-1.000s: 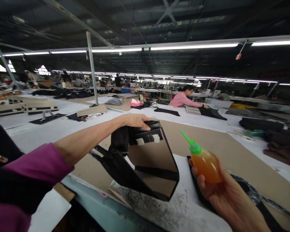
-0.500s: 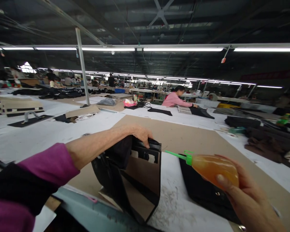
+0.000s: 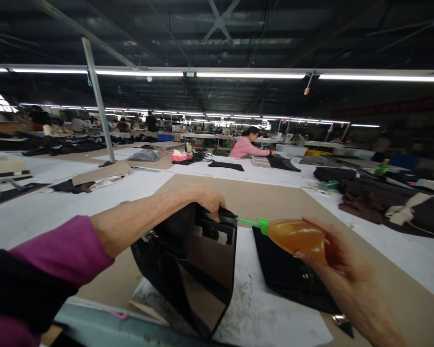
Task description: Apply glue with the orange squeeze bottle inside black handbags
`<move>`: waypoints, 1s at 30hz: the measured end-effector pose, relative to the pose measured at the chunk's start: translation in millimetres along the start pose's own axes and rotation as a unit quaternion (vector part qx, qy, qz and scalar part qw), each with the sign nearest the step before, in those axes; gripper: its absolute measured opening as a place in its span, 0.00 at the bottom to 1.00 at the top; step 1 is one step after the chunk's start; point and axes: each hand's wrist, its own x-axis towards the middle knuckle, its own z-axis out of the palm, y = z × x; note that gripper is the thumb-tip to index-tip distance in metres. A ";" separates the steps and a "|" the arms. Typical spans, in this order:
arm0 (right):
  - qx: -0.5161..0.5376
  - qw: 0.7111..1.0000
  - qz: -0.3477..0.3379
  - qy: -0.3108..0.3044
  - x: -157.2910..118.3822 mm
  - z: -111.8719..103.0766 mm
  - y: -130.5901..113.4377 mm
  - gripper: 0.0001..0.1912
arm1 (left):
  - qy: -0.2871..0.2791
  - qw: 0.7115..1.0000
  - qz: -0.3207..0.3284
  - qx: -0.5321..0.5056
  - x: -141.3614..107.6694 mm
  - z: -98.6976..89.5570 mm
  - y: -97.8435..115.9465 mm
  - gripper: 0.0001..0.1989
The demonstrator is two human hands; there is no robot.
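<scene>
My left hand [image 3: 210,200] grips the top edge of a black bag [image 3: 169,236], which stands on its side with its brown inner panels showing. Amber liquid fills the squeeze bottle [image 3: 296,237] held in my right hand [image 3: 336,260], its fingers wrapped around the rear. The bottle's thin green nozzle [image 3: 249,222] points left, its tip at the bag's upper right corner. Under the bottle a black flap piece [image 3: 289,274] with a small metal fitting lies on the table.
Brown board [image 3: 260,197] and white sheets cover the table. Dark fabric piles [image 3: 376,197] lie at the right. A person in pink [image 3: 244,147] works across the table. A metal post [image 3: 98,101] rises at the left, near a pink basket [image 3: 181,155].
My right hand has brought the bottle leftward, so its nozzle tip now reaches the bag's top corner. My left hand keeps its grip. The whole view has shifted slightly.
</scene>
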 end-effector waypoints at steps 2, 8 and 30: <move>-0.005 1.000 -0.008 0.002 1.2 -1.0 1.9 0.23 | -0.006 1.000 -0.006 0.017 2.4 -1.3 4.7 0.19; -0.006 1.000 0.015 -0.018 -2.1 -4.1 19.7 0.23 | -0.002 0.998 -0.013 0.056 8.2 5.4 14.5 0.20; 0.036 0.994 0.098 -0.032 -11.5 4.9 35.1 0.24 | 0.022 0.998 -0.001 0.063 12.1 14.8 6.8 0.18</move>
